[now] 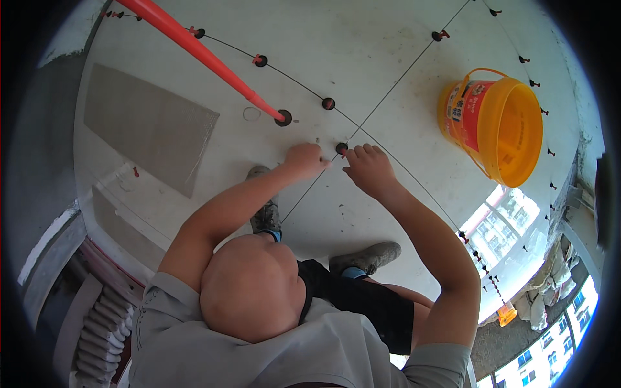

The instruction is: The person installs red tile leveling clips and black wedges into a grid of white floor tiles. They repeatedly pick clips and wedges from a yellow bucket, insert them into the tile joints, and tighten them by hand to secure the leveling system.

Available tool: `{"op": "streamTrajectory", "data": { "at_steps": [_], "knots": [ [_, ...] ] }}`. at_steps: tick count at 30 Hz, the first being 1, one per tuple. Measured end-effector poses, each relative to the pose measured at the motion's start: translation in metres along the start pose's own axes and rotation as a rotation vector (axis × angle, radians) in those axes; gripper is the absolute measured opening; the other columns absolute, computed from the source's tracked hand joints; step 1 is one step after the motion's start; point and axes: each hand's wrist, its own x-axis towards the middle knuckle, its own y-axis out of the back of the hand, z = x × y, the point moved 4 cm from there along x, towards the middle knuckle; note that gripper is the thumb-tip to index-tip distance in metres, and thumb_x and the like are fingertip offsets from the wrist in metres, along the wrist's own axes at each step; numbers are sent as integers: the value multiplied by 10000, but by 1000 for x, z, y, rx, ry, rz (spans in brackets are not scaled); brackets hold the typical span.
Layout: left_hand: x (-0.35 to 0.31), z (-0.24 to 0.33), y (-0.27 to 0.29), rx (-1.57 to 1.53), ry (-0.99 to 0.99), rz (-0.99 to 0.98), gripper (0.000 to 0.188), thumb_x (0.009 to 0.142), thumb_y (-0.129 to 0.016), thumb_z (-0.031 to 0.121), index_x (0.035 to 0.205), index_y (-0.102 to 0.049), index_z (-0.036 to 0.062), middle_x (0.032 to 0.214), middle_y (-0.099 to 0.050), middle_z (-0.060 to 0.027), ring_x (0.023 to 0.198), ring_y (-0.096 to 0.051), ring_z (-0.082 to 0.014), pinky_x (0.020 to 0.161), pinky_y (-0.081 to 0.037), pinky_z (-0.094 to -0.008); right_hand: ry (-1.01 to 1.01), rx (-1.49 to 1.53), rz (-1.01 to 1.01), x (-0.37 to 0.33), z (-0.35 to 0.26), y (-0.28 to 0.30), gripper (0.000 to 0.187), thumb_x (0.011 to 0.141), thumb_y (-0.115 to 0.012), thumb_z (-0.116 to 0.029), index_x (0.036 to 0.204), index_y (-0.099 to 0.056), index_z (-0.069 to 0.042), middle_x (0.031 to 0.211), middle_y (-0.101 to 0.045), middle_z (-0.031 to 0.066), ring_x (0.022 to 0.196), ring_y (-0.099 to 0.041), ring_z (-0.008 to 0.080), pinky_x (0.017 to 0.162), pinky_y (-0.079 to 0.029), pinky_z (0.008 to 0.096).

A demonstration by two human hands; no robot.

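My right hand [372, 169] is closed, its fingertips at a small tile levelling clip [341, 149] with a black round base and a red top. This clip sits on the joint line just below where two joints cross. Beside it on the left, my left hand [305, 161] is curled shut over the tile, slightly blurred; whatever lies inside its fingers is hidden. Further clips of the same kind stand along the joints, among them one at the upper left [328, 103] and another [440, 35] farther off.
A red pole [207, 55] slants in from the top left, its black round foot [283, 118] on the pale tiles. An orange bucket [458, 116] lies tipped at right. A grey rectangle [149, 126] lies left. My shoes [365, 257] are close below my hands.
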Motion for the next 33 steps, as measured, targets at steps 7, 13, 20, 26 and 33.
{"op": "streamTrajectory", "data": {
  "at_steps": [7, 13, 20, 26, 33],
  "knots": [
    [2, 2, -5, 48, -17, -5, 455, 843, -636, 466, 606, -666, 80, 598, -633, -93, 624, -649, -292, 598, -517, -423, 93, -283, -189, 26, -3, -16, 60, 793, -643, -118, 776, -590, -97, 724, -572, 26, 688, -549, 185, 646, -426, 331],
    [2, -4, -3, -44, 68, -32, 520, 876, -579, 488, 527, -638, 108, 491, -594, -37, 540, -629, -260, 578, -518, -399, 1, -214, -630, 47, -8, -24, 83, 812, -641, -148, 744, -669, -109, 753, -652, 56, 740, -647, 219, 632, -476, 369],
    [0, -5, 1, -141, 121, -61, 444, 849, -636, 477, 664, -693, 77, 651, -659, -117, 649, -665, -316, 592, -519, -439, -1309, 658, -189, 20, -3, -55, 301, 862, -584, -253, 732, -672, 4, 678, -656, 114, 617, -630, 212, 576, -490, 375],
    [-1, -3, -2, -95, 78, 44, 441, 846, -637, 477, 670, -692, 76, 647, -650, -124, 628, -654, -320, 576, -508, -445, -1321, 899, -224, 8, 2, -51, 364, 878, -600, -316, 738, -653, 16, 652, -636, 119, 573, -601, 241, 580, -491, 381],
    [0, -6, -4, -141, 42, 89, 499, 846, -627, 489, 591, -658, 61, 576, -605, -139, 569, -619, -341, 541, -479, -465, -774, 178, -511, 40, -6, -14, 296, 895, -607, -313, 836, -680, -32, 814, -693, 172, 796, -686, 349, 702, -542, 443]
  ]
}}
